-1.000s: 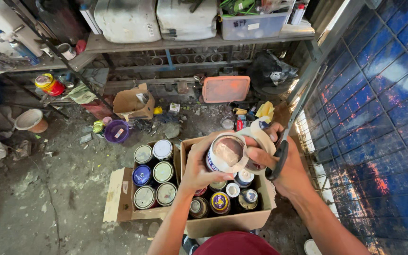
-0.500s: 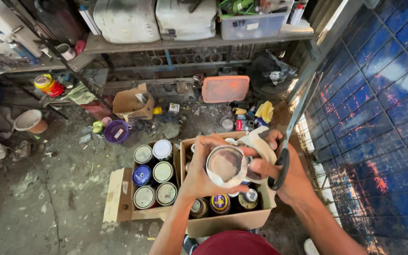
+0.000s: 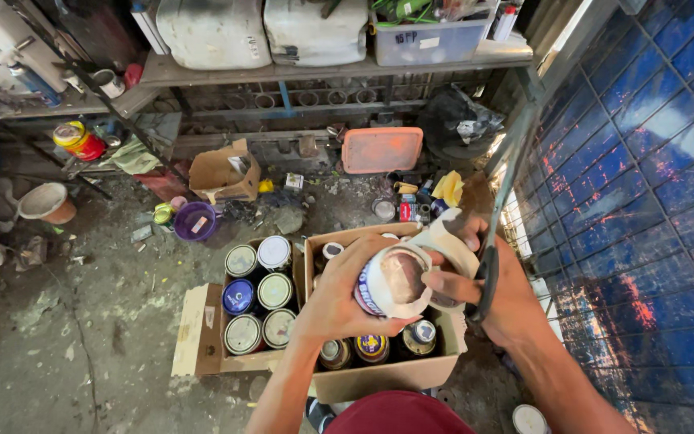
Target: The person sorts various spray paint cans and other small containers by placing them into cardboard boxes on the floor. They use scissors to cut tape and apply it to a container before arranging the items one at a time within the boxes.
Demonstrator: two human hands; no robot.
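A long metal shelf (image 3: pixel 315 68) ran across the top of my view, loaded with two grubby white jerrycans (image 3: pixel 263 28) and a clear plastic bin (image 3: pixel 427 36), and a blue tiled wall (image 3: pixel 644 185) stood to my right. Below me on the stained concrete floor (image 3: pixel 66 345) sat two cardboard boxes side by side: the nearer box (image 3: pixel 387 374), right under my hands, held several small tins standing upright, and the flatter box (image 3: pixel 202 354) to its left held six closed paint tins (image 3: pixel 259 293) in two rows. Farther back lay an orange plastic lid (image 3: pixel 381 149), a small open carton (image 3: pixel 218 173) and a purple tub (image 3: pixel 194 221). My left hand (image 3: pixel 339 297) was wrapped around the side of a paint can (image 3: pixel 391 281), fingers and thumb pressed against its wall, holding it tilted above the nearer box so that its top faced me. My right hand (image 3: pixel 508 289) was closed on a pale rag (image 3: pixel 451 249) bunched against the can's rim, with a dark, thin tool (image 3: pixel 487 277) caught under the same fingers; what kind of tool I could not tell.
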